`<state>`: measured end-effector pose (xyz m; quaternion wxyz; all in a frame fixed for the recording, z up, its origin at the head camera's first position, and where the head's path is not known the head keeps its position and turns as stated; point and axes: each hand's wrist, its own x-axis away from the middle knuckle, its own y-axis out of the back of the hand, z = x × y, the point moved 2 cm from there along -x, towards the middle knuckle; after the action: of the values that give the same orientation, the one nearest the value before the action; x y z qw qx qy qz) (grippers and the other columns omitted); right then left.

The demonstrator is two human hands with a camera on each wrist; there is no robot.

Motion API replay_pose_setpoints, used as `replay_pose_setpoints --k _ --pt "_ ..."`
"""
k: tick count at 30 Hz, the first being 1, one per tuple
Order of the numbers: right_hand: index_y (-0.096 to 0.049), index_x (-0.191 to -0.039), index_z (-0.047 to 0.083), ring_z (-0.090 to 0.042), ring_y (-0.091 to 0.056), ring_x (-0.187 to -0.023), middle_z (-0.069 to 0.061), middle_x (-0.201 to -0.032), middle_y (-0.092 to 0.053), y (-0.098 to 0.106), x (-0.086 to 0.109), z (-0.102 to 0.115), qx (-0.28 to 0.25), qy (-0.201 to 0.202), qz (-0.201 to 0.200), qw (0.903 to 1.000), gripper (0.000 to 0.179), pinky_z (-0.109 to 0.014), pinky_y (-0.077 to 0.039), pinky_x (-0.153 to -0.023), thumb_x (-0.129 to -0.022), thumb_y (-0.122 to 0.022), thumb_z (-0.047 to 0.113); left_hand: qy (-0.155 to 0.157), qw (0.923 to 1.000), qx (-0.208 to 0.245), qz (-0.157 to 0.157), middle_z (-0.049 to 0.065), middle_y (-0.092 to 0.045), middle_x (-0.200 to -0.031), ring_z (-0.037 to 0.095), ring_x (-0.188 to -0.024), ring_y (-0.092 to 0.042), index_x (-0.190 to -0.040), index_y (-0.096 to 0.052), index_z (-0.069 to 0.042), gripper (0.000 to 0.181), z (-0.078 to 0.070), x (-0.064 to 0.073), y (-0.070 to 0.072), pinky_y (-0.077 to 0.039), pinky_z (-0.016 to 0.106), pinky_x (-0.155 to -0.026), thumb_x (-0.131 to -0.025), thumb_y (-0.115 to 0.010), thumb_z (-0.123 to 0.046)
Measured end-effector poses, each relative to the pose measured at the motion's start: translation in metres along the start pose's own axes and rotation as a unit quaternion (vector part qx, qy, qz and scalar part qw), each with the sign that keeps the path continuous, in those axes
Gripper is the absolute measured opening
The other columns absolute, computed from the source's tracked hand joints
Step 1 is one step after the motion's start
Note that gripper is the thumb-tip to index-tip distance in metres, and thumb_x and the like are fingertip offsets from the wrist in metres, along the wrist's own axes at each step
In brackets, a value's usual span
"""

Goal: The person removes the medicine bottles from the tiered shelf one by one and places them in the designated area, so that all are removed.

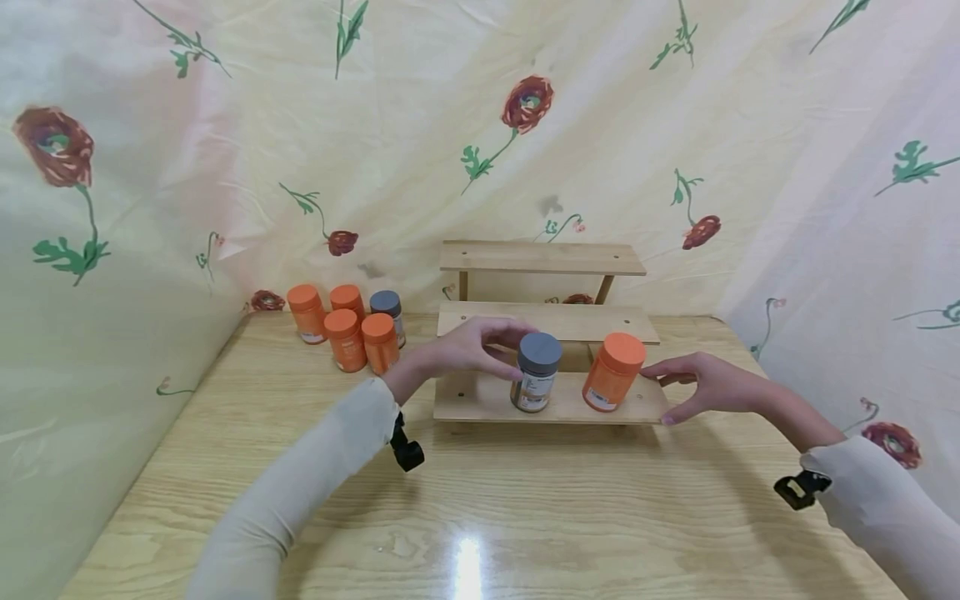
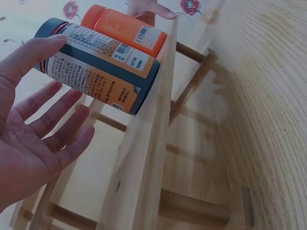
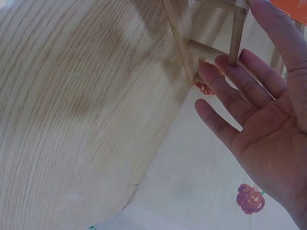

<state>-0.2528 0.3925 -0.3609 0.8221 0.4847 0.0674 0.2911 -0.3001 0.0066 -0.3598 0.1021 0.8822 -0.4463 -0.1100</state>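
A dark grey-lidded jar (image 1: 537,375) stands on the lowest board of a wooden three-tier rack (image 1: 480,400). My left hand (image 1: 480,346) is around its left side, the thumb (image 2: 48,47) at the jar near its lid and the other fingers spread loosely behind it. Just right of it stands an orange jar (image 1: 615,372) on the same board. At that board's right end, my right hand (image 1: 708,385) holds the rack, thumb at the front corner and fingertips (image 3: 225,62) at the rear corner.
Several orange jars (image 1: 343,340) and another grey-lidded jar (image 1: 386,307) stand grouped at the back left of the wooden table (image 1: 360,517). The rack's middle board (image 1: 551,321) and top board (image 1: 540,258) rise behind the lowest one. A flowered cloth (image 1: 405,125) hangs behind.
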Motion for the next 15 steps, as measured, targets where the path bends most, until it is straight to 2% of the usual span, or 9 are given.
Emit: replay_pose_setpoints --k 5,10,15 --pt "-0.061 -0.138 -0.001 -0.044 -0.062 -0.123 -0.023 -0.140 -0.061 -0.0003 0.0002 0.0000 -0.004 -0.003 0.003 1.0000 0.072 -0.023 -0.053 -0.096 -0.079 -0.088 0.031 0.012 0.9999 0.008 -0.003 0.015 -0.059 -0.143 0.025 -0.131 -0.059 -0.148 -0.050 -0.005 0.067 -0.0003 -0.0014 -0.0037 -0.046 0.048 -0.113 -0.086 -0.077 0.002" --pt "-0.061 -0.137 -0.003 -0.045 -0.062 -0.122 -0.025 -0.139 -0.062 -0.0002 0.0004 0.0014 -0.005 0.011 0.001 0.9999 0.070 -0.020 -0.052 -0.095 -0.080 -0.088 0.028 0.018 0.9998 0.009 -0.003 0.018 -0.060 -0.140 0.024 -0.127 -0.060 -0.145 -0.051 -0.002 0.064 0.0016 -0.0028 -0.0054 -0.044 0.053 -0.115 -0.086 -0.077 0.002" --pt "-0.061 -0.137 -0.002 -0.045 -0.062 -0.122 -0.024 -0.139 -0.062 0.0004 0.0005 0.0007 -0.004 0.008 0.000 1.0000 0.070 -0.018 -0.051 -0.095 -0.080 -0.088 0.028 0.016 0.9999 0.004 -0.005 0.016 -0.062 -0.137 0.020 -0.122 -0.061 -0.143 -0.053 -0.002 0.062 0.0029 -0.0041 -0.0060 -0.047 0.049 -0.113 -0.086 -0.077 0.001"
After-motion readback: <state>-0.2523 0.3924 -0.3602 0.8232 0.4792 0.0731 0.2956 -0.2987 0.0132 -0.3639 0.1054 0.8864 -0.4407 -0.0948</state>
